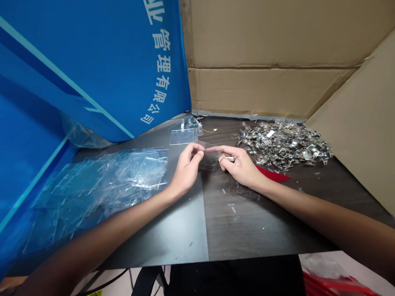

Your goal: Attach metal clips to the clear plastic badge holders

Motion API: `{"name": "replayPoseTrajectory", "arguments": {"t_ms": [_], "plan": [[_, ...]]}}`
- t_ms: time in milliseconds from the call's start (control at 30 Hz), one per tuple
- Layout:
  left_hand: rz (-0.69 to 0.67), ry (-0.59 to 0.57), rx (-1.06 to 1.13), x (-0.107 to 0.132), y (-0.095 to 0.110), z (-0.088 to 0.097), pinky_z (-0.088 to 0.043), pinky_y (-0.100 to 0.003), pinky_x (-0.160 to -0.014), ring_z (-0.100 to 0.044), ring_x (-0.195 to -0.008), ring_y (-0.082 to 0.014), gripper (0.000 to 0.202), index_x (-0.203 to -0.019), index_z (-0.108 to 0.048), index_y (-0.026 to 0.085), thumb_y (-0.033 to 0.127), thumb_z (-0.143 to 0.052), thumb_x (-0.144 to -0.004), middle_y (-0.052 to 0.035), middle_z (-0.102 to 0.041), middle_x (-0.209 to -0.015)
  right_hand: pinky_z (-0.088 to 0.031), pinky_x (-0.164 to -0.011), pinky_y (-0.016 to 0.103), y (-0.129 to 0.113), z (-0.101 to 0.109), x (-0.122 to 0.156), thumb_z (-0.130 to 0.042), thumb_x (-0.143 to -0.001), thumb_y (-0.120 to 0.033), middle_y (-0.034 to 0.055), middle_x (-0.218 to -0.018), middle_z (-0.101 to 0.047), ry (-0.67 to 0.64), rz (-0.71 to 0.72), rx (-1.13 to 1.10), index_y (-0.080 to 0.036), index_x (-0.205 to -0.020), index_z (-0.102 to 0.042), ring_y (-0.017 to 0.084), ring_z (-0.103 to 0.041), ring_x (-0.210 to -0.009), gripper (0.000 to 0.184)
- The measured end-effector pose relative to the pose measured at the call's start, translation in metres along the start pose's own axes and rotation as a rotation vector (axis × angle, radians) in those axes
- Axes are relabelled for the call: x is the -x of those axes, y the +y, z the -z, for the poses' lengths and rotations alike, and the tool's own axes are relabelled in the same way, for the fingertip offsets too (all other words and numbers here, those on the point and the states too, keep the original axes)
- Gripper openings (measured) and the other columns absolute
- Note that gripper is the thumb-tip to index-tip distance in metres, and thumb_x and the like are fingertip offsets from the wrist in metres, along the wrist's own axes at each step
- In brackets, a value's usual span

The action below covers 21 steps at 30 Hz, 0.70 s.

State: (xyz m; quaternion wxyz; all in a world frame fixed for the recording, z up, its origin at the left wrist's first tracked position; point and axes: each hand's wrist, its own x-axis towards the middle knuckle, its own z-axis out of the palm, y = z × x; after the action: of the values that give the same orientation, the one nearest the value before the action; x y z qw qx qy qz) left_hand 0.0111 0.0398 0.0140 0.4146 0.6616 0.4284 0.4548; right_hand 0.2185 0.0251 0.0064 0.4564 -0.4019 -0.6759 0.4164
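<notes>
My left hand (189, 165) pinches the top edge of a clear plastic card sleeve (210, 162) between thumb and fingers. The sleeve hangs over the table between both hands, with a small hole near its lower corner. My right hand (239, 164) is closed on a small pale, stick-like piece (230, 159), held by the thumb and curled fingers. Its index finger stretches left to the sleeve's upper edge, close to my left fingertips. To the right lies a heap of shiny metal clips (285, 143). On the left spreads a pile of clear plastic sleeves (133, 177).
More clear sleeves (182, 137) lie at the back centre. A red piece (273, 174) sits under my right wrist, near small clear strips (248, 192). A blue printed banner (115, 60) and cardboard walls (261, 31) enclose the dark table (175, 236).
</notes>
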Motion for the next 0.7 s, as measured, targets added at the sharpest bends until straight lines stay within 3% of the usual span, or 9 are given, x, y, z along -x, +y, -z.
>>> {"name": "replayPoseTrajectory", "arguments": {"t_ms": [100, 167, 267, 367, 433, 533, 633, 700], "plan": [[0.041, -0.094, -0.049, -0.015, 0.006, 0.013, -0.047, -0.032, -0.073, -0.057, -0.076, -0.0183, 0.011, -0.090, -0.065, 0.021, 0.030, -0.065, -0.095, -0.0013, -0.063, -0.082, -0.046, -0.068, 0.031, 0.004, -0.001, -0.001, -0.058, -0.089, -0.020, -0.0059, -0.065, -0.058, 0.016, -0.014, 0.004, -0.021, -0.123, -0.084, 0.015, -0.054, -0.064, 0.043], [0.061, -0.146, -0.084, -0.027, 0.011, 0.025, -0.048, -0.033, -0.072, -0.060, -0.073, -0.0184, 0.011, -0.086, -0.068, 0.020, 0.029, -0.071, -0.090, -0.0020, -0.067, -0.081, -0.052, -0.074, 0.033, 0.007, -0.003, -0.001, -0.062, -0.094, -0.024, -0.0030, -0.072, -0.068, 0.046, -0.017, -0.014, -0.020, -0.129, -0.081, 0.016, -0.061, -0.070, 0.040], [0.086, -0.125, -0.129, -0.045, 0.016, 0.046, -0.051, -0.033, -0.069, -0.063, -0.070, -0.0183, 0.009, -0.081, -0.069, 0.019, 0.025, -0.075, -0.085, -0.0035, -0.071, -0.078, -0.060, -0.089, 0.039, 0.012, -0.006, -0.002, -0.071, -0.097, -0.032, 0.0086, -0.112, -0.081, 0.121, -0.026, -0.097, -0.020, -0.146, -0.070, 0.020, -0.074, -0.093, 0.051], [0.122, -0.012, -0.153, -0.063, 0.014, 0.068, -0.053, -0.034, -0.068, -0.065, -0.068, -0.0184, 0.008, -0.083, -0.067, 0.018, 0.020, -0.075, -0.085, -0.0059, -0.071, -0.078, -0.064, -0.093, 0.041, 0.016, -0.008, -0.001, -0.074, -0.096, -0.036, 0.0163, -0.145, -0.070, 0.172, -0.064, -0.119, -0.023, -0.156, -0.059, 0.023, -0.077, -0.106, 0.064], [0.152, 0.078, -0.158, -0.072, 0.009, 0.082, -0.058, -0.036, -0.071, -0.070, -0.071, -0.0202, 0.013, -0.094, -0.066, 0.017, 0.017, -0.075, -0.085, -0.0078, -0.073, -0.082, -0.065, -0.090, 0.042, 0.019, -0.009, -0.001, -0.073, -0.096, -0.036, 0.0168, -0.145, -0.068, 0.177, -0.093, -0.098, -0.023, -0.154, -0.057, 0.022, -0.077, -0.103, 0.062], [0.198, 0.190, -0.189, -0.080, 0.000, 0.096, -0.063, -0.042, -0.082, -0.075, -0.079, -0.0227, 0.045, -0.122, -0.059, 0.018, 0.013, -0.080, -0.083, -0.0094, -0.076, -0.093, -0.065, -0.088, 0.042, 0.024, -0.009, -0.002, -0.072, -0.095, -0.035, 0.0147, -0.136, -0.070, 0.190, -0.105, -0.057, -0.023, -0.144, -0.061, 0.022, -0.076, -0.099, 0.052], [0.236, 0.233, -0.295, -0.082, -0.008, 0.106, -0.064, -0.043, -0.089, -0.077, -0.088, -0.0245, 0.078, -0.147, -0.047, 0.018, 0.013, -0.085, -0.079, -0.0129, -0.077, -0.110, -0.065, -0.085, 0.040, 0.027, -0.009, -0.003, -0.071, -0.095, -0.034, 0.0136, -0.132, -0.070, 0.199, -0.101, -0.030, -0.022, -0.137, -0.063, 0.020, -0.074, -0.096, 0.044], [0.244, 0.234, -0.416, -0.082, -0.013, 0.111, -0.062, -0.044, -0.092, -0.077, -0.092, -0.0266, 0.079, -0.149, -0.050, 0.015, 0.017, -0.085, -0.078, -0.0149, -0.075, -0.116, -0.065, -0.083, 0.039, 0.029, -0.009, -0.003, -0.069, -0.095, -0.032, 0.0130, -0.130, -0.069, 0.205, -0.103, -0.020, -0.022, -0.134, -0.064, 0.019, -0.073, -0.094, 0.041]]}}
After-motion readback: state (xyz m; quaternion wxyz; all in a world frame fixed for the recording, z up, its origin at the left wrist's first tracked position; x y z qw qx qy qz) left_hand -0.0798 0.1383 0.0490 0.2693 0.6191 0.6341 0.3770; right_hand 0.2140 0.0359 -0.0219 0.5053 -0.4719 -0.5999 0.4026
